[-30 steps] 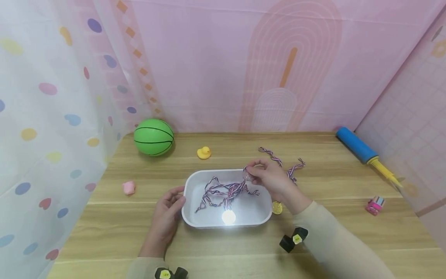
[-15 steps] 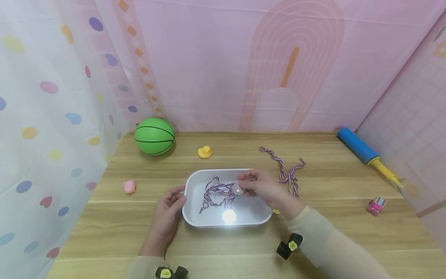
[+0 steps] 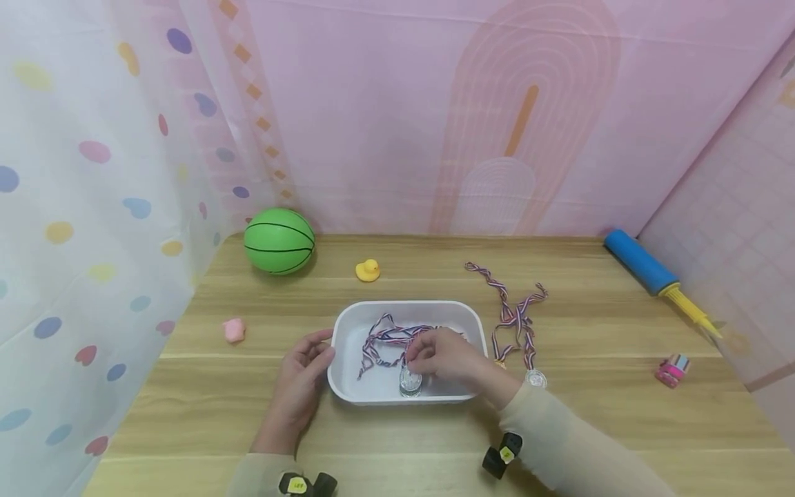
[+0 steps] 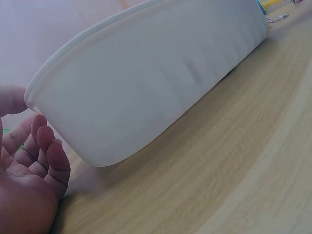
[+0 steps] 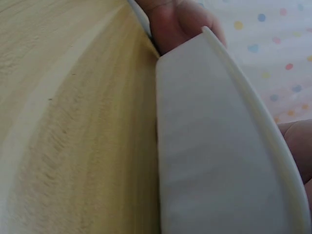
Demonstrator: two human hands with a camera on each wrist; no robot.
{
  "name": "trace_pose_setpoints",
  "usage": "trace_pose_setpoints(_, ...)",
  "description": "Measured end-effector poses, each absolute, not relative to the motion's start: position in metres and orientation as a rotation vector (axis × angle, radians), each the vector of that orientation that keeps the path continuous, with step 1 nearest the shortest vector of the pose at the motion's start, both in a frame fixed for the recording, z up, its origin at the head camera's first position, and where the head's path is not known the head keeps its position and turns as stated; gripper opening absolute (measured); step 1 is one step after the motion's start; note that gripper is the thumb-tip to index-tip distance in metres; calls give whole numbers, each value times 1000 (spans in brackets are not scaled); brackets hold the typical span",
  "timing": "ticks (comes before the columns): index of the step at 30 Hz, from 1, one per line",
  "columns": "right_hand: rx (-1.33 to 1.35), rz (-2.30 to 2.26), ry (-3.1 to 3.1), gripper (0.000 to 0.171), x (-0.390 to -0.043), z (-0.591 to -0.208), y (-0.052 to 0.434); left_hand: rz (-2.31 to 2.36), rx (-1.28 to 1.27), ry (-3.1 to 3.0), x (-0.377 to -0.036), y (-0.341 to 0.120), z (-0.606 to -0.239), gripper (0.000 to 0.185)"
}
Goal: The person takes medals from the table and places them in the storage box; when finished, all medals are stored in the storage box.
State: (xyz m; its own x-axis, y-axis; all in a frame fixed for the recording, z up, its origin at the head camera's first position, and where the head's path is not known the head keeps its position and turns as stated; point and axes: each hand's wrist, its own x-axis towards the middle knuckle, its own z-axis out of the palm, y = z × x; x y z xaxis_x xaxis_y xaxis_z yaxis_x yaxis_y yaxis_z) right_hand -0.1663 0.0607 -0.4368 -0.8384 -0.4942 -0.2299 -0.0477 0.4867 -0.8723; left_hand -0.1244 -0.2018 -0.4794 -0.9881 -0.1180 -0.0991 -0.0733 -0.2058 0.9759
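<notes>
In the head view, my left hand rests at the left end of a white plastic tub. Its bent fingers touch the outside wall below the rim, as the left wrist view shows. Inside the tub, my right hand pinches a silver medal at its top edge, low near the tub's front. Another round silver disc shows just under that medal. Striped red, white and blue ribbons lie tangled along the tub floor. The right wrist view has the tub wall hiding most of the right fingers.
Right of the tub lie striped ribbons with a silver medal and a partly hidden gold one. Farther out are a green ball, a yellow duck, a pink toy, a blue pump and a small pink toy.
My right hand has carried the medal from the tub's back right edge leftward and down to the front of the tub floor. The left hand stays put.
</notes>
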Motion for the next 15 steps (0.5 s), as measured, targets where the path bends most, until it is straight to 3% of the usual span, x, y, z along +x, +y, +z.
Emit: trace_pose_setpoints(15, -512, -1190, 2362, 7, -163, -440, 57, -2406, 240, -1960, -125, -202, -480, 40)
